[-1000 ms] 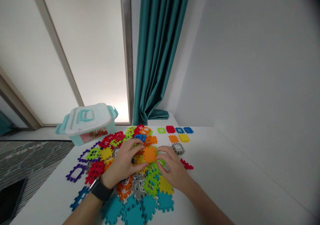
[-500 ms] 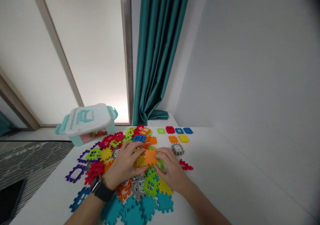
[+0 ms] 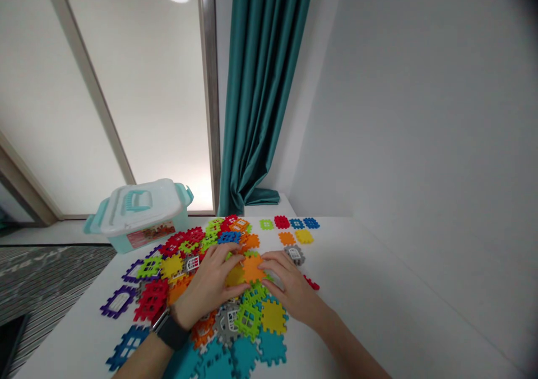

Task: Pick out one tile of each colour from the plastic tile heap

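Observation:
An orange interlocking plastic tile [image 3: 253, 269] with a toothed edge sits between my two hands, above the pile. My left hand [image 3: 216, 275], wearing a black watch, has its thumb and index fingertip at the tile's left corners. My right hand [image 3: 288, 283] grips its right edge with bent fingers; its thumb is lower down. A yellow tile [image 3: 234, 276] shows inside the curve of my left hand, partly covered. Below lie a lime window tile [image 3: 247, 321], a yellow tile [image 3: 274, 316] and a grey tile [image 3: 227, 324].
Teal tiles [image 3: 272, 346] lie at the near edge, red ones [image 3: 152, 299] and a purple frame [image 3: 119, 301] to the left. Small tiles, including a red one [image 3: 281, 222], sit spread at the back right. A lidded storage box [image 3: 147, 208] stands at the back left, near a green curtain [image 3: 264, 87].
The view has shifted slightly, so the scene sits a little further left and lower. Both hands stay at the orange tile, with the right fingers slightly further over its edge.

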